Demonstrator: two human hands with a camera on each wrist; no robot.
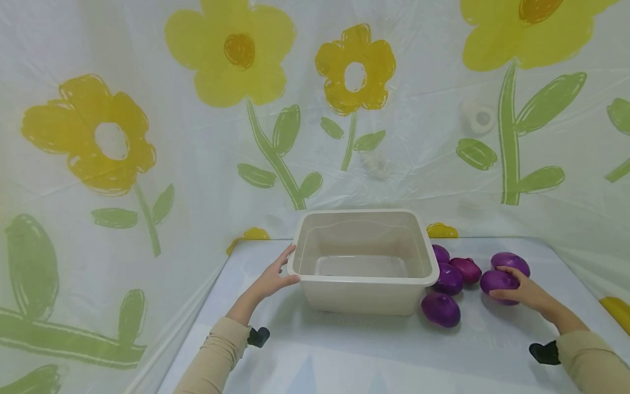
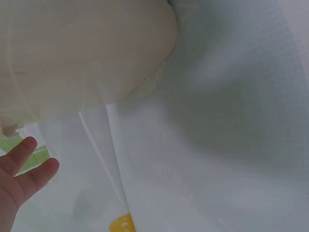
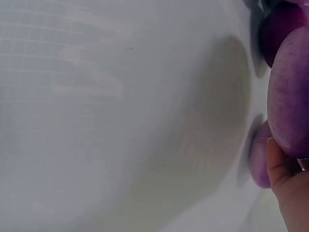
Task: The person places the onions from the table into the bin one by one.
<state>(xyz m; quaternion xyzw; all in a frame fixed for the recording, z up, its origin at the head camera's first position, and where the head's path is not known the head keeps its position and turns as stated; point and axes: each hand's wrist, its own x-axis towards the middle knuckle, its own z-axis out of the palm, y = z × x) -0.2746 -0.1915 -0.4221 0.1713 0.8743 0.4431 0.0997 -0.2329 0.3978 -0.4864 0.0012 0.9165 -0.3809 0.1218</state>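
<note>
My right hand (image 1: 524,290) grips a purple onion (image 1: 498,280), thumb on its near side and fingers over the top. In the right wrist view, that onion (image 3: 292,96) fills the right edge with the thumb against it. Just behind it lies another purple onion (image 1: 512,262). My left hand (image 1: 269,280) is at the left side of a beige plastic bin (image 1: 359,297), its thumb and fingers spread and touching the rim. Two straight fingers (image 2: 38,174) show in the left wrist view near the bin wall (image 2: 87,53). The bin's visible inside holds nothing.
Several more onions lie against the bin's right side, including a purple one (image 1: 441,310) in front and a redder one (image 1: 465,270). They sit on a pale covered table (image 1: 344,350). A flower-printed curtain (image 1: 197,164) hangs behind and at the left.
</note>
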